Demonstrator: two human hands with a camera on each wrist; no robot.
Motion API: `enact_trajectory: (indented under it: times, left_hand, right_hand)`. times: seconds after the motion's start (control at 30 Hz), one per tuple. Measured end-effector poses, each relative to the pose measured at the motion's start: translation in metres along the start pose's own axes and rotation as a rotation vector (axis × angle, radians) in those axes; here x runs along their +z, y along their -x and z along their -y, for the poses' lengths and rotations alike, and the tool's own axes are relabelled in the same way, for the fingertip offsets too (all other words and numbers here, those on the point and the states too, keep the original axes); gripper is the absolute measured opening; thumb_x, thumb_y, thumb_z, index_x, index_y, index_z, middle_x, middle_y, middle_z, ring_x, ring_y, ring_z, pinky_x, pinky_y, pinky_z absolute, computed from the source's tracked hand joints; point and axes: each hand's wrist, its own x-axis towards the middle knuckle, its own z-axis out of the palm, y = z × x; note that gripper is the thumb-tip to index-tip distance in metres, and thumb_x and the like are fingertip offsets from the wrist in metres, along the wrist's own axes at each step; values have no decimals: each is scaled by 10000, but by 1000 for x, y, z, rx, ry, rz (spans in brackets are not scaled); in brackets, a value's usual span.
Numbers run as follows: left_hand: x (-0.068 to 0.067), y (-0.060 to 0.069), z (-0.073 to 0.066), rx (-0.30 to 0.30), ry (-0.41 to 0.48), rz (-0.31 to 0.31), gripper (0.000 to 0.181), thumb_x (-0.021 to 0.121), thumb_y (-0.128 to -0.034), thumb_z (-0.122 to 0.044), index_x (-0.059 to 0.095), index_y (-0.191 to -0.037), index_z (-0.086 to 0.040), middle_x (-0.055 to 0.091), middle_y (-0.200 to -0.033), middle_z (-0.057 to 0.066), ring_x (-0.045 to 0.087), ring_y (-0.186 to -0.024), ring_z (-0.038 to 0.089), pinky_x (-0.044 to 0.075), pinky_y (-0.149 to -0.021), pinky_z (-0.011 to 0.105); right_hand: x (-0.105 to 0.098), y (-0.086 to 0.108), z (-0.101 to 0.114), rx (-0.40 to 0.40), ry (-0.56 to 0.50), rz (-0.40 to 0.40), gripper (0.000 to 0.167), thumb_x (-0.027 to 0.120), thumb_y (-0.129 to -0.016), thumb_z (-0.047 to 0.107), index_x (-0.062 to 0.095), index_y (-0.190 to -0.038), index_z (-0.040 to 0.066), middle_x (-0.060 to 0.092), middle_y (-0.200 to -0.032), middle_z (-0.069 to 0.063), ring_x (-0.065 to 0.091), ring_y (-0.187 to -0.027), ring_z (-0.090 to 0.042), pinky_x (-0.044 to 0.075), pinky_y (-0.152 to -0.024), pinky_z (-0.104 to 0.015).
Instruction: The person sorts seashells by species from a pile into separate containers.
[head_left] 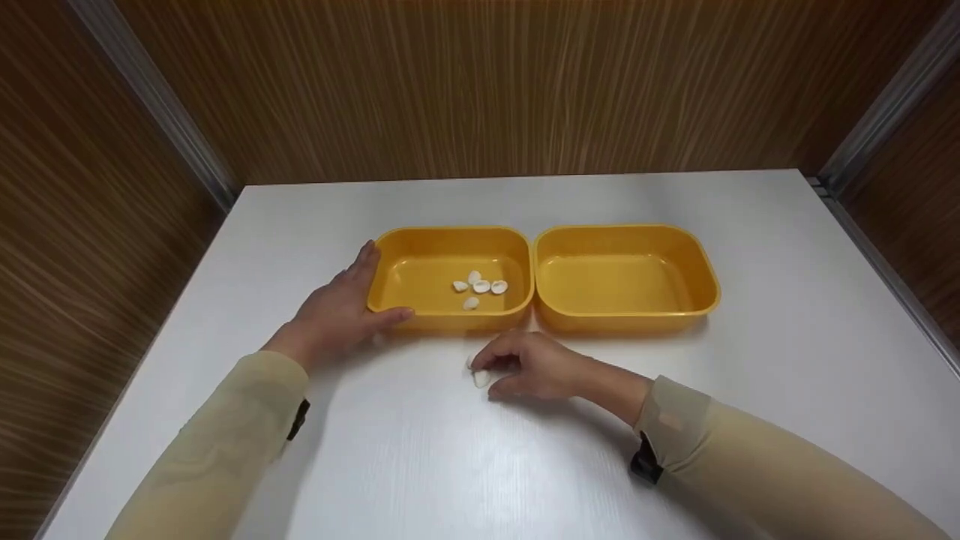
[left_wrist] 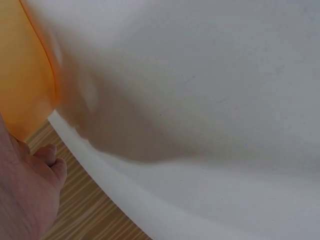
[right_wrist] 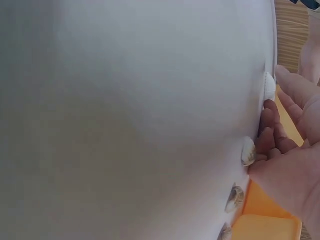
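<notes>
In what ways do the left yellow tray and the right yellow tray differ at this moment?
The left tray holds five small white pieces; the right tray shows none inside. The left hand touches the left tray, while no hand touches the right tray. Both are yellow, with rounded corners.

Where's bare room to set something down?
Free: inside the right tray; behind it and the left tray, up to the wood panel; right of the right tray; front tabletop between the sleeves.
Crowded: shells by the right hand; left hand on left tray's outer end; hardly a gap between trays.
</notes>
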Motion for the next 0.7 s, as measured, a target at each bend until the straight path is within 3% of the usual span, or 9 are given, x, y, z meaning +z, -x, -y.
enact_trajectory:
  times: [0.47, 0.7]
  left_hand:
    - [1, 0, 0, -1, 0, -3, 1244, 553, -886, -866, -62, -1713, -170, -38, -1784, -4, 225, -1599, 342, 249, -1266, 546]
    - [-1, 1, -1, 11, -9, 7, 1258, 513, -879, -896, -68, -1711, -153, -50, -1783, 9, 207, -1603, 364, 243, -1264, 561]
  right_hand:
    - [1, 0, 0, 12, -45, 25, 346, 834, -912, 31, 756, -1249, 37, 732, -1249, -73, 658, -1134, -237, 554, -1005, -382]
    - [2, 0, 0, -1, -26, 12, 312, 824, -910, 6, 770, -1215, 40, 733, -1215, -70, 651, -1108, -234, 556, -985, -347]
